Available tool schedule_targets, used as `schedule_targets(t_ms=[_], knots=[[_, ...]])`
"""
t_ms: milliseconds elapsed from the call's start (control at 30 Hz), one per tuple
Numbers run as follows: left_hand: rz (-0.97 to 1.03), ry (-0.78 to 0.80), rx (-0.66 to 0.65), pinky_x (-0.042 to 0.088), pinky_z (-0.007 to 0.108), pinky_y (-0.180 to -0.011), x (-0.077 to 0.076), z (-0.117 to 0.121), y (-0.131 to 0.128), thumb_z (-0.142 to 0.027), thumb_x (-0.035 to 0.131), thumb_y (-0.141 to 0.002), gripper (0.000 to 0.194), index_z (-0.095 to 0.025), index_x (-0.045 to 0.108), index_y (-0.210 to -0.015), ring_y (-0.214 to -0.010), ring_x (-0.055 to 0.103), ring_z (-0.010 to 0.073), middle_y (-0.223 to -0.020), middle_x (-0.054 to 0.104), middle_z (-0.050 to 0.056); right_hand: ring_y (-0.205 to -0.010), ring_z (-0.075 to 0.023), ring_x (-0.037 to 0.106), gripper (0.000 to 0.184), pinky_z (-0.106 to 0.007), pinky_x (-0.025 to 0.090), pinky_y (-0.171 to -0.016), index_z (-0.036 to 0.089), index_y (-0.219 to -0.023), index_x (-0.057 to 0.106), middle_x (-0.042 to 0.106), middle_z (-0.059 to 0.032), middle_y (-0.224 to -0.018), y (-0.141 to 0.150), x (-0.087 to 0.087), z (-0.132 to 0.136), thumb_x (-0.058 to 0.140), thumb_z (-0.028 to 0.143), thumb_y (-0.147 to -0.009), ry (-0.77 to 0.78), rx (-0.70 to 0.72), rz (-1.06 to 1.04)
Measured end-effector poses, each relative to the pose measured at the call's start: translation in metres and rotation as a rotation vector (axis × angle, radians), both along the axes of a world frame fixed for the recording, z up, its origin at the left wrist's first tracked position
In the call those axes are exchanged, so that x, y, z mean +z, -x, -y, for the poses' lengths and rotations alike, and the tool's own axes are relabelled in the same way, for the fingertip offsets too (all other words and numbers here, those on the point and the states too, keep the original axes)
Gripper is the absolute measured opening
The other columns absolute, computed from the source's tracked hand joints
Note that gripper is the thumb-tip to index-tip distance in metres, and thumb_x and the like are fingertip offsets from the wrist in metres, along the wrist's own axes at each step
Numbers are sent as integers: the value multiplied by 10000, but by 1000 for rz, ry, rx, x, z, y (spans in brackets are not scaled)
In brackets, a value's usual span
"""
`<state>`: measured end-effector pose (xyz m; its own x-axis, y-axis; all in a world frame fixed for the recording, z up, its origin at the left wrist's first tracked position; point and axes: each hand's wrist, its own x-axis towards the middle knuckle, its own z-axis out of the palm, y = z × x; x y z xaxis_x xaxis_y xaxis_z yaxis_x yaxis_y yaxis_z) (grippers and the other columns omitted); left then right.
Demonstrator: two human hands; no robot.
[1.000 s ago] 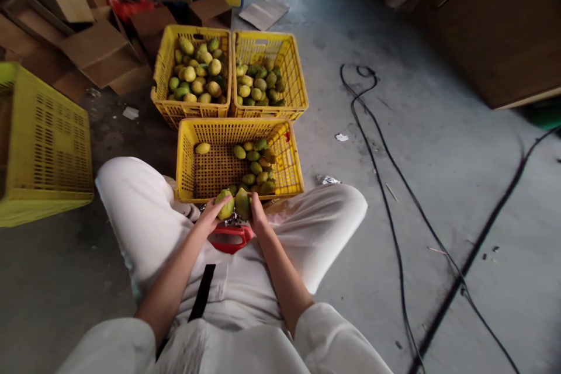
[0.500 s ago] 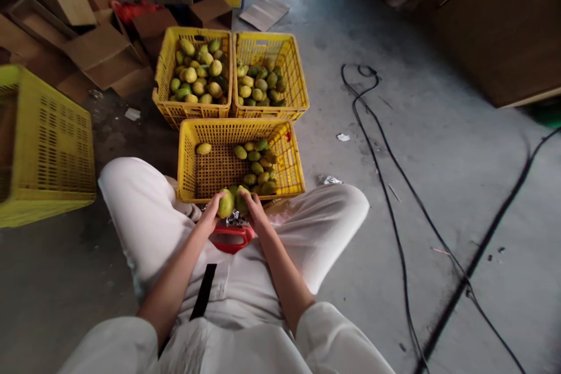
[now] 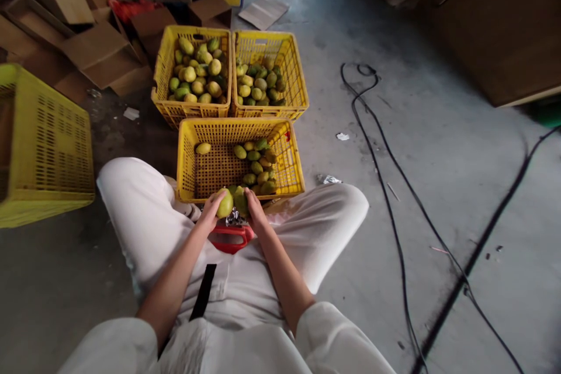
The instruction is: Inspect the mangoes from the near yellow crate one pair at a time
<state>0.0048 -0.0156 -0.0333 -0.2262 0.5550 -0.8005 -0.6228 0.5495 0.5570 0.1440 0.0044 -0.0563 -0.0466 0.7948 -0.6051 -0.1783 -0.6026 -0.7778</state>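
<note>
My left hand is closed around a yellow-green, oval fruit, which looks like a small papaya. Right beside it, my right hand grips a darker green fruit of the same sort. Both are held above my lap at the near rim of a yellow plastic crate. Inside that crate, several similar fruits are heaped on the right, and a single yellow one lies at the far left. The undersides of both held fruits are hidden.
Behind stand two yellow crates of fruit, a left one and a right one. Another yellow crate stands at left, near opened cardboard boxes. A red handle-like part lies between my legs. Black cables cross the floor.
The fruit in my right hand has turned slightly, showing a greener side on top. My left hand and its fruit have hardly moved.
</note>
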Motion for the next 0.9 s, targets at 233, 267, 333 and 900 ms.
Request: schedule_targets(t_ms=[233, 267, 333, 900], knots=[[3, -74, 29, 557, 247, -644, 4, 5, 0, -326, 979, -622, 427, -249, 646, -878, -802, 757, 197, -818, 755, -17, -888, -230, 701, 582, -336, 584, -802, 267, -1097, 719, 764, -5, -935, 1, 15, 0, 881, 585, -637, 31, -9, -30], [7, -74, 44, 554, 242, -641, 4, 4, 0, -338, 966, -633, 408, -246, 653, -878, -821, 764, 200, -819, 754, -16, -907, -236, 702, 540, -337, 584, -814, 267, -1067, 720, 763, -5, -928, 1, 13, -1, 834, 619, -673, 32, -15, -13], [17, -53, 69, 561, 242, -647, 3, 3, 1, -366, 923, -678, 346, -237, 681, -890, -880, 779, 216, -828, 760, 0, -978, -253, 710, 488, -346, 589, -873, 267, -985, 714, 771, -9, -930, 1, 9, -2, 714, 691, -743, 41, -30, 16], [72, 87, 76, 630, 299, -804, 1, -3, -1, -450, 901, -788, 314, -231, 712, -909, -948, 806, 246, -868, 801, 39, -933, -252, 701, 685, -362, 585, -823, 269, -1094, 685, 757, -29, -969, 4, 3, 1, 924, 611, -551, 55, -32, 54]])
